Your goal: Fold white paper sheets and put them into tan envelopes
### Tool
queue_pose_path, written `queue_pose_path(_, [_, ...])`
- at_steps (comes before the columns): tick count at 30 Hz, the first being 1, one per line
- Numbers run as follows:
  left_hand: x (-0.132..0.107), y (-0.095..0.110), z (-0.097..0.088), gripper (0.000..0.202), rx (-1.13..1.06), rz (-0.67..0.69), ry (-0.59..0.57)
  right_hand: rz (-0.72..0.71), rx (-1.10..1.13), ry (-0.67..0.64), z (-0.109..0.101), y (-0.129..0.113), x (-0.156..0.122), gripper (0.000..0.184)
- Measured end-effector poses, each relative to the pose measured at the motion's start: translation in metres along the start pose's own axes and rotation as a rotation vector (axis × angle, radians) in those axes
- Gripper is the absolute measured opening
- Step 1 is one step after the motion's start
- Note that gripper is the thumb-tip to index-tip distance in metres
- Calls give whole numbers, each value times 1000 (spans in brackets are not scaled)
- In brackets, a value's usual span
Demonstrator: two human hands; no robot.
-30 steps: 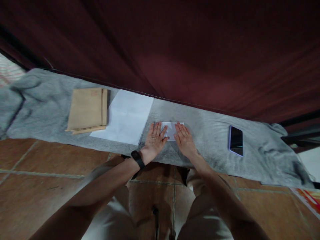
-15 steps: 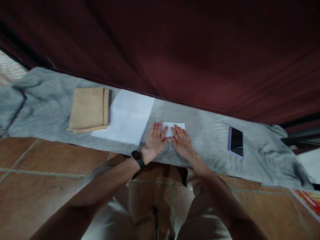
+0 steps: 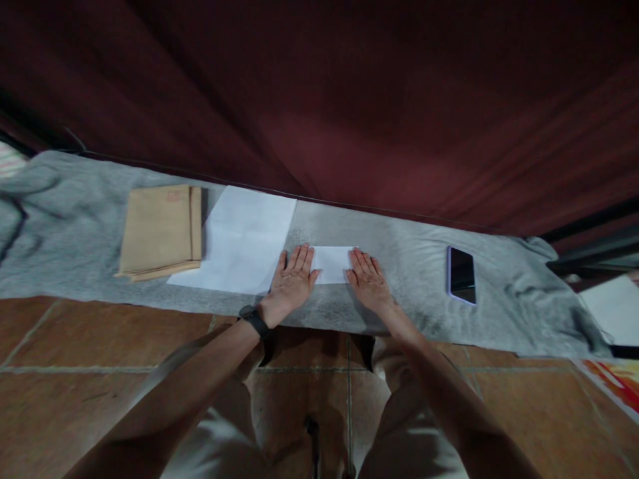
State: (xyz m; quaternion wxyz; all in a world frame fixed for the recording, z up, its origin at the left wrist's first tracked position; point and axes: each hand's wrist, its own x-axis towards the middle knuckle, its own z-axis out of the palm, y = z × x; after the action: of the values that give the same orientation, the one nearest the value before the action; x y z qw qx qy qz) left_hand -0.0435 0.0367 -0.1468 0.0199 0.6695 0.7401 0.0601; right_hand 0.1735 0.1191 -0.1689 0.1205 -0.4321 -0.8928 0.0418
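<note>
A small folded white paper (image 3: 333,265) lies flat on the grey cloth in front of me. My left hand (image 3: 293,274) rests flat on its left end, fingers stretched out and thumb apart. On its right end my right hand (image 3: 368,276) lies flat too, fingers extended. Both hands press down without gripping, and the paper's middle shows between them. Left of my left hand lie larger white sheets (image 3: 247,243), their left part under a stack of brown paper envelopes (image 3: 158,226).
A phone (image 3: 462,275) in a purple case lies to the right on the grey cloth (image 3: 414,266). A dark red curtain (image 3: 319,113) hangs along the far edge. Brown floor tiles (image 3: 90,392) show below the near edge. A white item (image 3: 614,309) is at the far right.
My hands have slid apart from the middle of the folded paper to its two ends, uncovering its centre. The whole view has shifted slightly.
</note>
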Motion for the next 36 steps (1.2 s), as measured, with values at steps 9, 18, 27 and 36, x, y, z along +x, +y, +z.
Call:
queue_pose_path(9, [8,24,-11,63,-35,88,122,23,2,-22,-4,3,1,58])
queue_pose_path(18, [21,50,6,61,-81,151,36,21,26,12,-3,2,-1,57])
queue_pose_path(27, [22,47,8,60,-56,170,25,-75,109,-70,-13,-18,17,56])
queue_pose_path(36, [17,37,8,60,-63,165,31,-71,53,-98,-3,-24,15,55])
